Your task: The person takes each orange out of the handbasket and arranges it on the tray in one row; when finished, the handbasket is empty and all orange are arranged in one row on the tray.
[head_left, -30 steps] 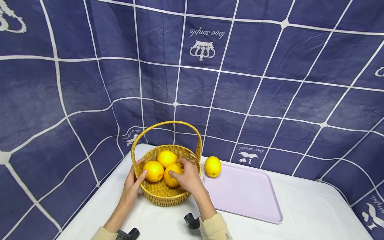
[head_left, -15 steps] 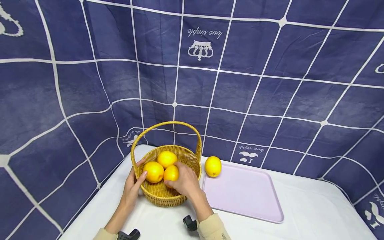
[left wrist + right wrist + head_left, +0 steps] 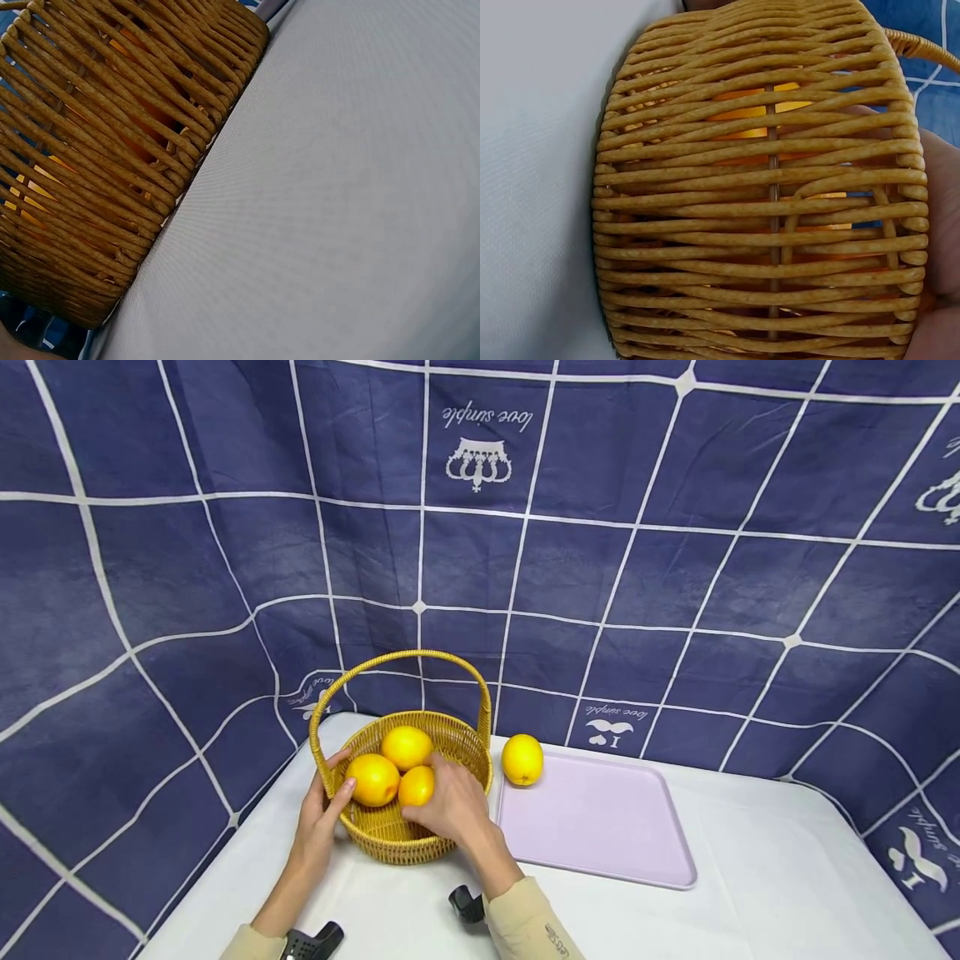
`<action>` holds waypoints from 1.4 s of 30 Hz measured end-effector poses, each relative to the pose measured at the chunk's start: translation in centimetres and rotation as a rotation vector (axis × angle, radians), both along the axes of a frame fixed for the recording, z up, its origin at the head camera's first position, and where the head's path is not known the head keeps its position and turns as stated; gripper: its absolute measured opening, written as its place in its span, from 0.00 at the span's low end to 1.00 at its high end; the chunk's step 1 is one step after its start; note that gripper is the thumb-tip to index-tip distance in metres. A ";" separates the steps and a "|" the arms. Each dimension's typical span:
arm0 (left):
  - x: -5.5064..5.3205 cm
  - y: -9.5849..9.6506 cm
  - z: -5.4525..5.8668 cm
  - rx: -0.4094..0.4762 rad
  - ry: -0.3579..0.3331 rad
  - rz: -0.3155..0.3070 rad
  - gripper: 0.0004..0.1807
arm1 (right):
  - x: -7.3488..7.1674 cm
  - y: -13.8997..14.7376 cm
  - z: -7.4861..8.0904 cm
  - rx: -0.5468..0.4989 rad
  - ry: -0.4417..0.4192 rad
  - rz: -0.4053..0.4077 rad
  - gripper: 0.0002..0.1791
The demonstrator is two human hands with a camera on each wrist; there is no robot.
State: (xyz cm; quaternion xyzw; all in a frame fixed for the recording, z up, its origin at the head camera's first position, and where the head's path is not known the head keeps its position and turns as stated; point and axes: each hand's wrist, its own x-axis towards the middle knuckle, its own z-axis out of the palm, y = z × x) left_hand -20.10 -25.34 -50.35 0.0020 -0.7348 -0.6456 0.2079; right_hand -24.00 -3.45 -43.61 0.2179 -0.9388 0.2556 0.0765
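Note:
A wicker basket (image 3: 405, 852) with a tall arched handle stands on the white-covered table. Inside it lie a left orange (image 3: 374, 780), a back orange (image 3: 407, 747) and a front orange (image 3: 416, 787). My left hand (image 3: 318, 814) grips the basket's left rim at the foot of the handle, its thumb over the edge beside the left orange. Reaching in over the near right rim, my right hand (image 3: 453, 797) holds the front orange, thumb on the near side; the hand hides its right part. Both wrist views mostly show the basket's woven wall (image 3: 112, 150), with orange colour behind the gaps.
Right of the basket lies a pale lilac tray (image 3: 600, 827). Another orange (image 3: 522, 760) sits at the tray's far left corner, close to the basket. A blue checked cloth (image 3: 570, 568) hangs behind and to the left of the table.
My right hand has shifted slightly left and lower around the front orange, covering more of it. The left hand keeps its place on the rim. The head view has tilted a little.

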 end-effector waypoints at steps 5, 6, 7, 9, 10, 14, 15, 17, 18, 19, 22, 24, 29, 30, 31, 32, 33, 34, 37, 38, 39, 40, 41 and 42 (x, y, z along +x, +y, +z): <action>-0.2 -0.1 0.3 -0.016 -0.005 -0.008 0.28 | 0.1 0.1 0.8 -0.018 0.001 -0.012 0.42; -0.3 -0.1 0.4 -0.017 -0.003 -0.009 0.27 | 0.2 0.2 1.0 -0.040 -0.002 -0.015 0.42; -0.4 -0.1 0.4 -0.018 0.000 -0.010 0.27 | 0.2 0.4 1.2 -0.065 -0.004 -0.017 0.43; -0.5 -0.1 0.4 -0.022 0.005 -0.012 0.27 | 0.4 0.8 1.7 -0.128 -0.007 -0.021 0.43; -0.6 -0.1 0.4 -0.024 0.010 -0.015 0.27 | 0.5 1.1 1.9 -0.156 -0.010 -0.026 0.43; -0.7 0.0 0.3 -0.023 0.014 -0.022 0.27 | 0.9 2.6 2.9 -0.251 -0.013 -0.024 0.39; -0.7 0.1 0.2 -0.022 0.016 -0.021 0.27 | 1.1 3.1 3.2 -0.277 -0.022 -0.020 0.39; -0.6 0.2 0.1 -0.019 0.019 -0.020 0.27 | 1.4 4.0 3.8 -0.318 -0.041 -0.006 0.38; -0.5 0.2 0.0 -0.019 0.017 -0.018 0.27 | 1.5 4.4 4.2 -0.338 -0.054 0.001 0.37; -0.4 0.2 -0.1 -0.020 0.017 -0.014 0.27 | 1.6 4.9 4.5 -0.354 -0.066 0.002 0.37; -0.1 0.4 -0.1 -0.018 0.014 -0.009 0.27 | 1.8 6.4 5.7 -0.388 -0.083 -0.010 0.36; 0.1 0.4 0.0 -0.020 0.012 -0.005 0.27 | 1.8 7.5 6.4 -0.405 -0.073 -0.030 0.35; 0.6 0.4 0.4 -0.032 0.006 0.003 0.27 | 1.4 10.1 7.4 -0.434 -0.038 -0.080 0.34; 0.6 0.3 0.4 -0.030 0.004 0.003 0.27 | 1.2 10.5 7.4 -0.443 -0.043 -0.085 0.34; 0.7 0.3 0.5 -0.032 0.005 0.003 0.27 | 1.1 10.8 7.5 -0.453 -0.048 -0.095 0.34; 0.7 0.3 0.5 -0.032 0.004 0.002 0.27 | 1.0 11.2 7.5 -0.455 -0.045 -0.108 0.35; 0.7 0.2 0.5 -0.032 0.004 0.000 0.28 | 0.8 11.5 7.5 -0.455 -0.042 -0.125 0.35; 0.7 0.2 0.5 -0.031 0.004 -0.003 0.28 | 0.6 11.8 7.5 -0.455 -0.037 -0.142 0.35; 0.7 0.0 0.5 -0.036 0.009 -0.002 0.28 | -0.1 12.6 7.3 -0.451 -0.022 -0.203 0.36; 0.7 -0.1 0.5 -0.041 0.005 -0.003 0.28 | -0.3 12.9 7.2 -0.445 -0.015 -0.223 0.36; 0.8 -0.1 0.4 -0.043 0.002 -0.001 0.28 | -0.5 13.2 7.0 -0.449 -0.019 -0.240 0.36; 0.8 -0.2 0.3 -0.043 -0.002 -0.001 0.28 | -0.7 13.5 6.9 -0.448 -0.018 -0.257 0.36; 0.9 -0.3 0.2 -0.041 -0.007 -0.001 0.28 | -0.9 13.8 6.7 -0.451 -0.023 -0.274 0.36; 1.0 -0.3 0.2 -0.041 -0.016 -0.001 0.28 | -1.1 14.1 6.5 -0.449 -0.025 -0.289 0.36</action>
